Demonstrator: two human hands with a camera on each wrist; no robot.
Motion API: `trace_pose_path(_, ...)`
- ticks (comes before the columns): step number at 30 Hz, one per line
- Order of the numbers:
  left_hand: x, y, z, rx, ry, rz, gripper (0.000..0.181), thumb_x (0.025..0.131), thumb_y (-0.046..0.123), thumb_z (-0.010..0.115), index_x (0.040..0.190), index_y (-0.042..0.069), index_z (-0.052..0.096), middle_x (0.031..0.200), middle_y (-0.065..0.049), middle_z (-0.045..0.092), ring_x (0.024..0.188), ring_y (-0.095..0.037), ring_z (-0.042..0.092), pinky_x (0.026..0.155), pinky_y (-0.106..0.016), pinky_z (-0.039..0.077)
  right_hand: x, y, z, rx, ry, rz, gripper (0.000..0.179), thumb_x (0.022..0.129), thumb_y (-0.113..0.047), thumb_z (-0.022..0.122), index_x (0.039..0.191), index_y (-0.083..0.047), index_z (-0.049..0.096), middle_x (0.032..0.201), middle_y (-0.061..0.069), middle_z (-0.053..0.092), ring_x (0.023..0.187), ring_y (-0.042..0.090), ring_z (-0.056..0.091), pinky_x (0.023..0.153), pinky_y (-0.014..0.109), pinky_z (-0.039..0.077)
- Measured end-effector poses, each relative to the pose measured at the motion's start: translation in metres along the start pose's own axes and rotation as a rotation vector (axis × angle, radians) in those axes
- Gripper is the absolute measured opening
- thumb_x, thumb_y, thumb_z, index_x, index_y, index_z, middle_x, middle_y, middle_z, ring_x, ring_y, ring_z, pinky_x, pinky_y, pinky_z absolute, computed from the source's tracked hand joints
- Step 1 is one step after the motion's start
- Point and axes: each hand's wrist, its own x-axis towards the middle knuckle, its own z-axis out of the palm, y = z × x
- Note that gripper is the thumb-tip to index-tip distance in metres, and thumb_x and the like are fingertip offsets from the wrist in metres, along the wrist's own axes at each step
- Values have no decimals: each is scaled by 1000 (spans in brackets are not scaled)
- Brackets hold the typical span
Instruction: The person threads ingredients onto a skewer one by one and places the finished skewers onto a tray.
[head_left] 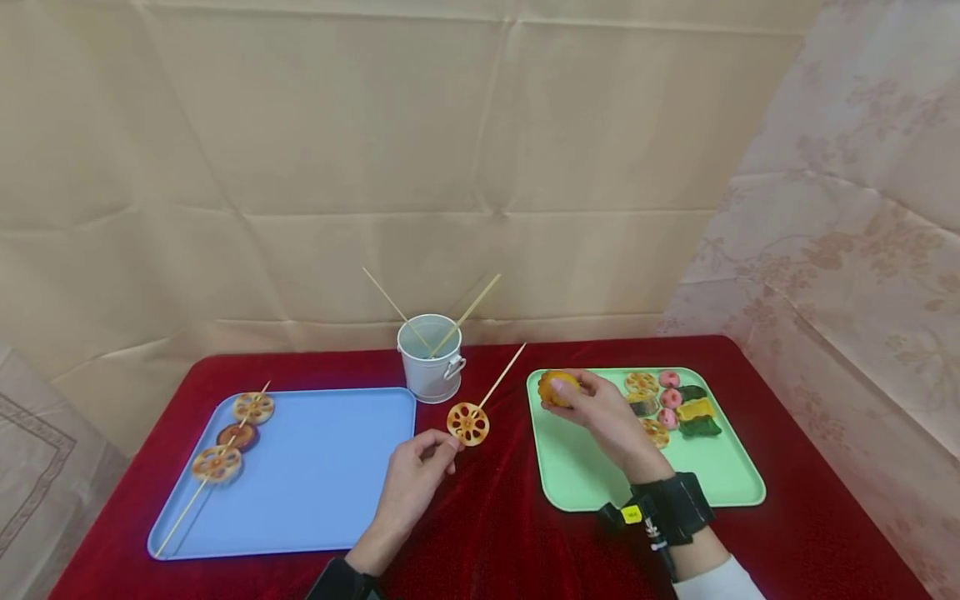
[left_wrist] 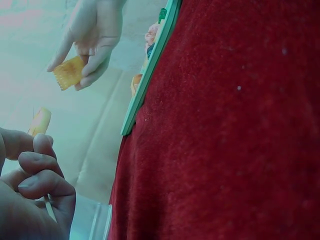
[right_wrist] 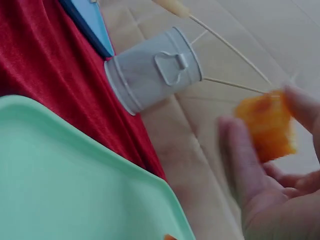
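Observation:
My left hand grips a thin wooden skewer that carries one lotus root slice, just above the red cloth between the trays. In the left wrist view, curled fingers wrap the stick, and the slice shows edge-on past them. Over the left rear corner of the green tray, my right hand pinches a yellow-orange piece of corn between thumb and fingers. The right wrist view shows this corn held clear of the tray, a little blurred.
On the blue tray lies a skewer with two lotus slices and a brown round slice between them. A white bucket holding two skewers stands behind. The green tray's right half carries lotus slices, pink balls and green pieces.

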Motion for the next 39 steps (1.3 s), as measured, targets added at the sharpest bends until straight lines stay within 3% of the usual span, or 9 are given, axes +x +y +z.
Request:
trace_pose_path(3, 0, 0, 0, 6, -10, 6, 14, 98, 7, 62, 95, 1, 75, 70, -3, 62, 61, -11, 52, 53, -21, 36, 1, 1, 3, 81, 38, 15, 55, 107, -31, 58, 137, 14, 46, 119, 17, 57, 103, 24, 68, 96, 39, 54)
trace_pose_path(7, -1, -1, 0, 27, -36, 25, 13, 97, 9, 65, 94, 3, 76, 69, -3, 63, 60, -10, 50, 53, -22, 36, 2, 2, 5, 108, 107, 29, 59, 108, -41, 51, 133, 13, 48, 110, 12, 60, 85, 15, 69, 84, 27, 58)
trace_pose_path(10, -1, -1, -1, 56, -63, 39, 13, 97, 11, 67, 93, 4, 76, 69, -2, 63, 60, -10, 50, 55, -22, 36, 3, 3, 5, 123, 126, 37, 61, 108, -44, 49, 132, 13, 49, 108, 10, 61, 81, 13, 70, 81, 24, 58)
trace_pose_path(25, -3, -5, 0, 179, -183, 120, 17, 99, 16, 67, 89, 5, 75, 67, 3, 62, 57, -5, 49, 55, -22, 37, 4, 2, 1, 240, 165, 72, 70, 103, -53, 55, 138, 7, 48, 112, 7, 61, 89, 12, 68, 89, 25, 56)
trace_pose_path(31, -3, -7, 0, 199, -184, 133, 17, 99, 16, 67, 88, 5, 74, 66, 4, 61, 56, -5, 49, 55, -22, 37, 4, 3, 2, 197, 165, 44, 65, 104, -48, 55, 135, 8, 49, 111, 9, 60, 86, 13, 69, 87, 25, 57)
trace_pose_path(39, -4, -7, 2, 209, -167, 136, 17, 99, 16, 67, 89, 5, 75, 66, 5, 62, 57, -5, 51, 55, -22, 38, 2, 2, 7, -1, 217, -60, 54, 107, -37, 57, 134, 10, 52, 114, 16, 64, 84, 12, 72, 81, 26, 59)
